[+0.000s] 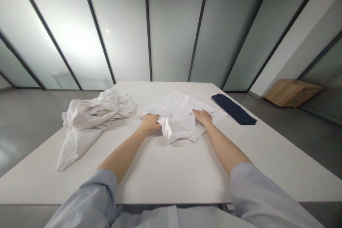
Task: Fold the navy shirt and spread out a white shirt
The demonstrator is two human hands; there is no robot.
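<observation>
A crumpled white garment [178, 115] lies at the middle of the white table [165, 171]. My left hand [150, 122] is closed on a fold of its left edge. My right hand [202, 116] rests on top of its right side with the fingers stretched flat on the cloth. Both arms reach forward from light blue sleeves.
A heap of white cloth [92, 119] sprawls over the table's left part, one end near the left edge. A folded dark navy cloth [233, 109] lies at the far right. Frosted glass panels stand behind the table, and a wooden cabinet [292, 92] sits on the floor at right.
</observation>
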